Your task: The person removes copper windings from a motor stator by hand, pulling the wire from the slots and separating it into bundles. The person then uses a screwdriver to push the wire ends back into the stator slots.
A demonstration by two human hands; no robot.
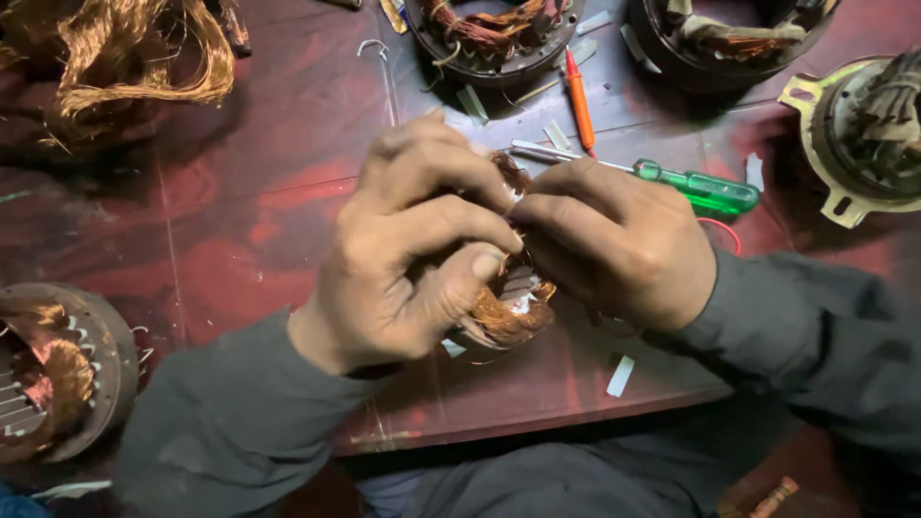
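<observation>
Head camera looked down at a copper coil [504, 317] held between both hands at the middle of the red table [240, 221]; left hand [408, 249] clenched round its near side; right hand [614, 240] pinched its top; both equally close

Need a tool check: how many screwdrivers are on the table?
2: a green-handled screwdriver beside the right hand, and an orange one above it. Others may be hidden.
</observation>
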